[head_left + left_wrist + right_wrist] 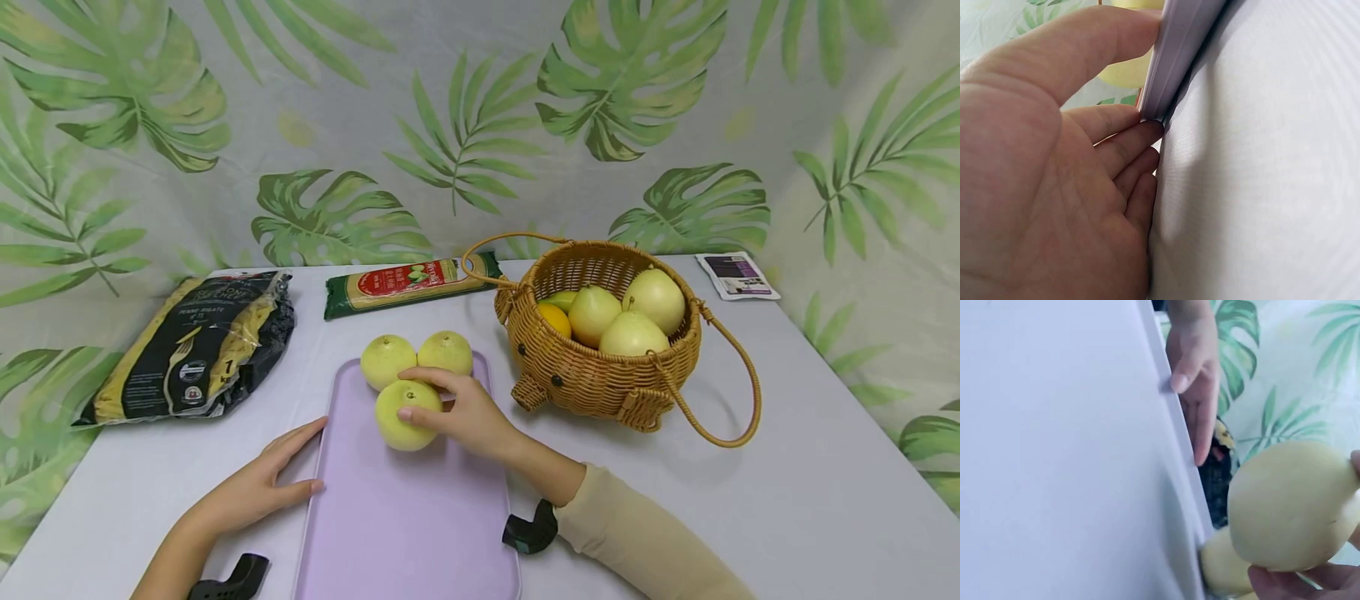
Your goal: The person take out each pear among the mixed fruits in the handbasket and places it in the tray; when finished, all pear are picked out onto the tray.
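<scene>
Head view: right of a black plastic bag of yellow pasta (191, 354), the left hand (255, 483) is placed, spread, against the left edge of a lilac rectangular tray (405, 525); over it, a round pale-yellow pear (403, 422) is pinched by the right hand (471, 415), left of a brown wicker basket (588, 385).

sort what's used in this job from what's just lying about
Apparently in use:
round pale-yellow fruit, in right hand
two similar fruits
lilac rectangular tray, left hand touching
brown wicker basket, probably

Apparently lying about:
black plastic penne bag
long green and red packet
small flat white-purple packet
</scene>
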### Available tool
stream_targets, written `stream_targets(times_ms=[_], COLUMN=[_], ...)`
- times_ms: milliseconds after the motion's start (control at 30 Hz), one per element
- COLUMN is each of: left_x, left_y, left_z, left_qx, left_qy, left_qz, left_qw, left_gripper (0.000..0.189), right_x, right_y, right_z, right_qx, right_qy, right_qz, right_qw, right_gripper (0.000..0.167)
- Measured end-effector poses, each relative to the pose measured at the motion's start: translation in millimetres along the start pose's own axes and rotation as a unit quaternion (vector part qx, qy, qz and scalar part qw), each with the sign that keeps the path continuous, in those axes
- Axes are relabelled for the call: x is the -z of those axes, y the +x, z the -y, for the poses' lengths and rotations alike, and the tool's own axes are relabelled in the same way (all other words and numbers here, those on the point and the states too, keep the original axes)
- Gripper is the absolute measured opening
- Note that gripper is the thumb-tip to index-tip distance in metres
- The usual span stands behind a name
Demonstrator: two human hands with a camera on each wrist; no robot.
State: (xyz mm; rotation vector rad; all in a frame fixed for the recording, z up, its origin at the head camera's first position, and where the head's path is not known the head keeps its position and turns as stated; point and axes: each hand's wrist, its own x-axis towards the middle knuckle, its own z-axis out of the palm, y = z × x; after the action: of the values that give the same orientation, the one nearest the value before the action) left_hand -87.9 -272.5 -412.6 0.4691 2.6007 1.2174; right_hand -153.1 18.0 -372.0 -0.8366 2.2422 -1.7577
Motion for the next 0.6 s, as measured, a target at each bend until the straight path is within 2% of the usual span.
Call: stream_targets(times_ms=[133, 367, 467, 600], left_x=[0.1, -0.1, -0.3, -0.3], left_y=[-0.4, -1.0, -0.7, 0.1], left_z=[1.3, 2.1, 2.4, 3.3], left_qx=[-0.005, -0.009, -0.010, -0.009], left_qy=[0.003, -0.001, 0.000, 0.002], left_qz=[-0.001, 0.000, 0.000, 0.000], left_qw=[1.0000, 1.0000, 0.9999, 1.0000], left_gripper=[0.073, 0.073, 0.072, 0.073], right_x=[-6.6, -11.6, -9.8, -5.9], right_y=[4.2, 4.7, 4.3, 3.8], right_z=[-12.7, -18.1, -17.2, -15.1], right_qx=[-0.009, -0.032, -0.035, -0.022], right_qy=[-0.010, -0.051, -0.066, -0.109], right_qz=[-0.001, 0.018, 0.042, 0.099], right_qw=[0.9999, 0.9980, 0.9963, 0.9888], right_gripper=[0.043, 0.047, 0.053, 0.065])
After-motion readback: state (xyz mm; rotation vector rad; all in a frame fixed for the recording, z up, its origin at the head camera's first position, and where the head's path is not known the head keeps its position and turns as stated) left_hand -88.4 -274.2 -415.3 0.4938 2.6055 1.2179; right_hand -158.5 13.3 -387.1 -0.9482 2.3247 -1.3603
